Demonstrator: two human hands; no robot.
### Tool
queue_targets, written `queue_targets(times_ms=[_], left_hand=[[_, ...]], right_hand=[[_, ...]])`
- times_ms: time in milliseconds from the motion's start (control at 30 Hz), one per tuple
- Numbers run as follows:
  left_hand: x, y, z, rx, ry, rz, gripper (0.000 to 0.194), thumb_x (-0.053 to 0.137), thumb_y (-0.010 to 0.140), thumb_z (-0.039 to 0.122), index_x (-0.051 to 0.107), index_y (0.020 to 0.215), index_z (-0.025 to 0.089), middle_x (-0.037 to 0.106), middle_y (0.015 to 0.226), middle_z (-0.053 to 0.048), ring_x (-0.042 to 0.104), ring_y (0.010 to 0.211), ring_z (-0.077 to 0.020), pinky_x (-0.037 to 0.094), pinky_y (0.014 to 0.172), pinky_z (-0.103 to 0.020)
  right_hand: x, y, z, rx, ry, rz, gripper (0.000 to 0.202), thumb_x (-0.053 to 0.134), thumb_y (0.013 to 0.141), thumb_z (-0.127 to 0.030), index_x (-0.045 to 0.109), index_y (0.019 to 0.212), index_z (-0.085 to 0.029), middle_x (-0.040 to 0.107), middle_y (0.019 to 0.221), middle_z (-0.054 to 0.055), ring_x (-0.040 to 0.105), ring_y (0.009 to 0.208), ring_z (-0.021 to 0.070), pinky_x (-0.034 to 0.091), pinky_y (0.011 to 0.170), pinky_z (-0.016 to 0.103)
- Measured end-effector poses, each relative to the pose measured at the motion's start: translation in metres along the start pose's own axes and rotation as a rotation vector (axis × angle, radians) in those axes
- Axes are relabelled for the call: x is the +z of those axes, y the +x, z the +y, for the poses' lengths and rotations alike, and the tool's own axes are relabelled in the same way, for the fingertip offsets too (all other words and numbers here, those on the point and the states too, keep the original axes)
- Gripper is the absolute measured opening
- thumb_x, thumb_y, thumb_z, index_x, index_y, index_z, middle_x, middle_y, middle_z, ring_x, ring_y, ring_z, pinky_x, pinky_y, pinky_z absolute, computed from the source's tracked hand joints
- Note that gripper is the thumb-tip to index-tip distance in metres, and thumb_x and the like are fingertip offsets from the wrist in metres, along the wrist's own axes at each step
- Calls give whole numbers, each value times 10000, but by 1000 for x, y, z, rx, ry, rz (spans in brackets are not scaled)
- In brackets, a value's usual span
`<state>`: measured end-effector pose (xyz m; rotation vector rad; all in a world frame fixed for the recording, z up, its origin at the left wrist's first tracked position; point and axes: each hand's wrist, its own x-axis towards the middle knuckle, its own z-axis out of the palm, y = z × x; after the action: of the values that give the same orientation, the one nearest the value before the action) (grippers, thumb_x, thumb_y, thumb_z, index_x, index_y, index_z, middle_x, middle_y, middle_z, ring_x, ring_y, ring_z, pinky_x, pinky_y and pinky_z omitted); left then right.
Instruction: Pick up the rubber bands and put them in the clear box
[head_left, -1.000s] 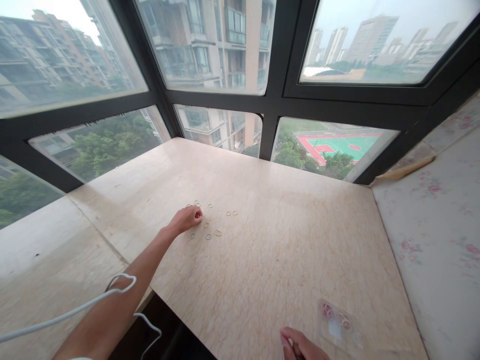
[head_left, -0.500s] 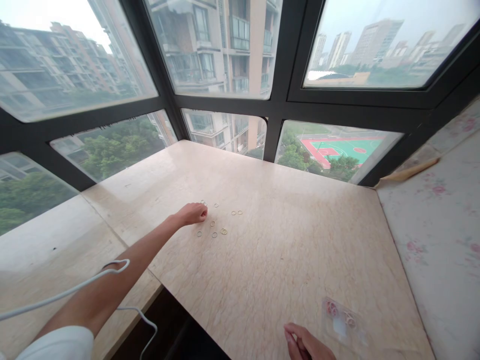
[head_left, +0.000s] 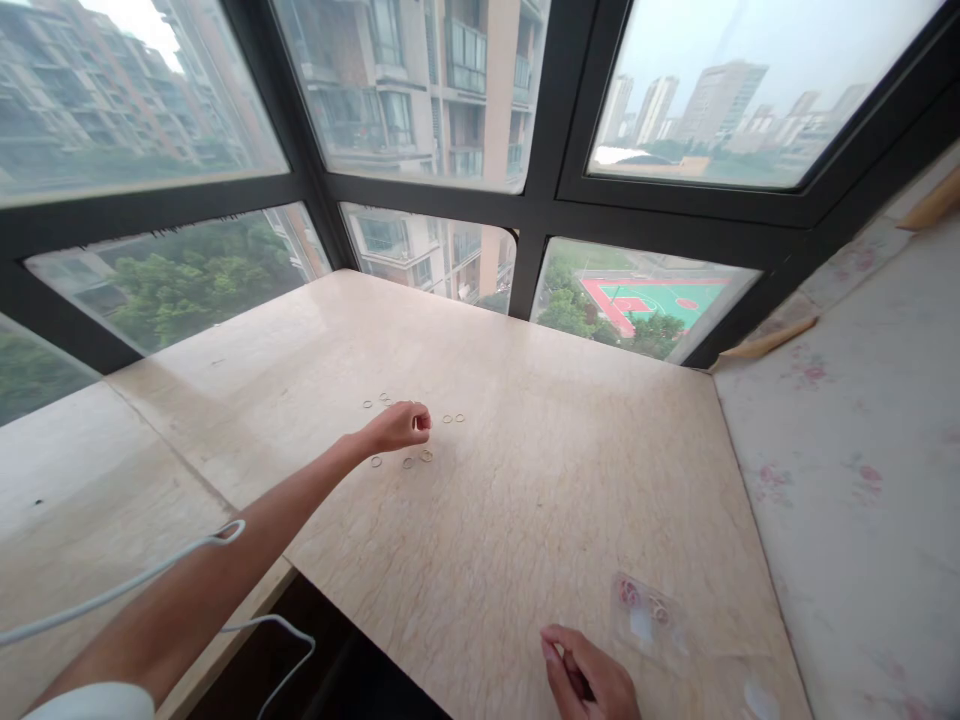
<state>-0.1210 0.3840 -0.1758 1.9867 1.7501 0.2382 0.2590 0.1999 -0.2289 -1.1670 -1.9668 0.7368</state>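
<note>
My left hand point(head_left: 401, 428) is stretched over the middle of the stone-patterned tabletop point(head_left: 510, 520). Its thumb and fingers curl together, and whatever they may hold is hidden. Around it lie several thin small rings: one ring point(head_left: 367, 404) to its far left, a pair of rings point(head_left: 453, 419) to its right, and a yellowish ring point(head_left: 426, 456) just below. At the near edge, my right hand point(head_left: 590, 675) rests with thumb and fingertips pressed together; I cannot make out anything between them. Beside it is a clear plastic box point(head_left: 646, 618) with reddish and pale rings inside.
A white cable point(head_left: 127, 585) runs across my left forearm. Dark-framed windows point(head_left: 420, 195) border the table at the back, and a flowered wall point(head_left: 847, 500) stands at the right. A dark gap point(head_left: 330, 650) opens below the table's front edge at the left.
My left hand has shifted right over the rings, and a ring at its far left now shows. My right hand stays near the box. The view has turned slightly.
</note>
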Motion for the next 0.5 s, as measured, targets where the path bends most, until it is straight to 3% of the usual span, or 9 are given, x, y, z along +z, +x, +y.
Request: queue_targets(times_ms=[100,200,367,500], left_hand=[[20,6,46,28,-200,91,102,547,703,209,612,716,131,599,671,-13,480,574,-88,356,561,-198],[46,8,108,54,-366,162,140,541,740,238,627,740,128,555,607,4,438,532,-76,341,537,-191],[90,4,206,262,-508,22,112,545,768,211,626,756,135,578,630,6,444,524,-67,345,560,-200],[115,0,250,513,-381,-77,115,508,817,174,621,819,155,633,779,-7,510,618,-88,343,609,-223]], right_hand=[[-4,4,-5,8,-4,-32,180,490,897,-225,649,858,-148,435,502,-33,426,429,77,347,452,169],[-7,8,-11,70,-1,-55,161,495,887,-210,645,856,-160,475,520,-31,446,449,77,351,477,177],[-9,11,-16,169,76,-58,151,495,861,-180,645,843,-166,521,559,-26,440,469,75,340,498,193],[-9,12,-16,211,122,-46,130,517,827,-159,647,834,-162,531,579,-25,431,483,75,340,516,207]])
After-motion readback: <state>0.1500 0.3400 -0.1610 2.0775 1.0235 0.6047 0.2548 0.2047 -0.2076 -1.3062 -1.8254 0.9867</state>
